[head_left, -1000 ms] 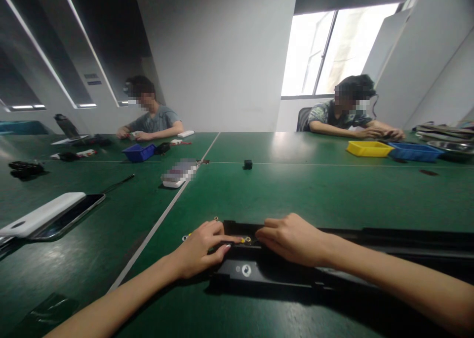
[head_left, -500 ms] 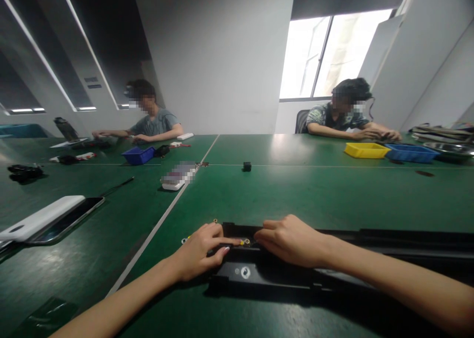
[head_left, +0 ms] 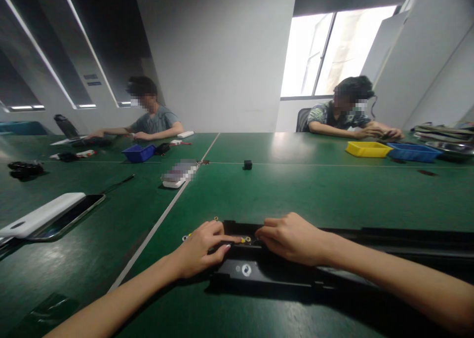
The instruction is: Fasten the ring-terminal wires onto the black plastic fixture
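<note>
A long black plastic housing (head_left: pixel 281 274) lies across the green table (head_left: pixel 281 190) in front of me. My left hand (head_left: pixel 202 249) rests on its left end, index finger stretched toward small yellow ring terminals (head_left: pixel 244 240) on the part. My right hand (head_left: pixel 292 238) lies curled on top of the housing, its fingertips pinched together at the same spot. What the fingers pinch is too small to make out. A few loose small metal rings (head_left: pixel 216 219) lie on the table just left of the housing.
A phone (head_left: pixel 68 220) and a white power bank (head_left: pixel 40 214) lie at the left. Two other people sit at the far side, with a blue bin (head_left: pixel 138 152), a yellow bin (head_left: pixel 368 149) and another blue bin (head_left: pixel 414 152). A small black block (head_left: pixel 247 165) sits mid-table.
My hands stay at the same spot on the housing. The person at the far left has stretched an arm out to the left.
</note>
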{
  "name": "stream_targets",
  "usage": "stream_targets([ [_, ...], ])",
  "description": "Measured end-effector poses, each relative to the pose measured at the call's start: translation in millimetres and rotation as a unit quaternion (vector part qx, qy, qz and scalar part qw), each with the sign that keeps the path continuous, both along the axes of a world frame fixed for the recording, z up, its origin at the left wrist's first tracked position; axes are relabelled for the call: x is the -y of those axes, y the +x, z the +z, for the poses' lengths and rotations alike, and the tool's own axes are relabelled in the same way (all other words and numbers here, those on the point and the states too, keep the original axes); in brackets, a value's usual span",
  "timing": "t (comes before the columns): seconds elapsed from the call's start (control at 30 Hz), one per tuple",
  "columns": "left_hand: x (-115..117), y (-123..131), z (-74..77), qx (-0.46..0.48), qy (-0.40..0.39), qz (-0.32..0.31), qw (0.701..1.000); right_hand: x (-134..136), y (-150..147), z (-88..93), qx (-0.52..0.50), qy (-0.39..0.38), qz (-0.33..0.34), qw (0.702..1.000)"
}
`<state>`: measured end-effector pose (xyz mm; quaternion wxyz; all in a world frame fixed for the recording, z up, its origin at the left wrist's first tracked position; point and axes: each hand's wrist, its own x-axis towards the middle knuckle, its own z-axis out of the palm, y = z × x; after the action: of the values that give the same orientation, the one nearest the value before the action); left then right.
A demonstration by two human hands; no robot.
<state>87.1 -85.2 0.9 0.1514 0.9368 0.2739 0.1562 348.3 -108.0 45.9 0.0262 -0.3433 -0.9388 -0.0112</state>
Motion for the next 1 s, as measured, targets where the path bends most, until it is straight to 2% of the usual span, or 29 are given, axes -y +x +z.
stream_targets([
  [0.33, -0.2, 0.8, -0.3, -0.001, -0.001, 0.007, 1.0, 0.9, -3.1, 1.7, -0.002, -0.017, -0.01, 1.0],
  [1.0, 0.0, 0.7, -0.2, 0.001, 0.01, 0.003, 1.0, 1.7, -3.2, -1.1, -0.001, 0.005, -0.002, 1.0],
])
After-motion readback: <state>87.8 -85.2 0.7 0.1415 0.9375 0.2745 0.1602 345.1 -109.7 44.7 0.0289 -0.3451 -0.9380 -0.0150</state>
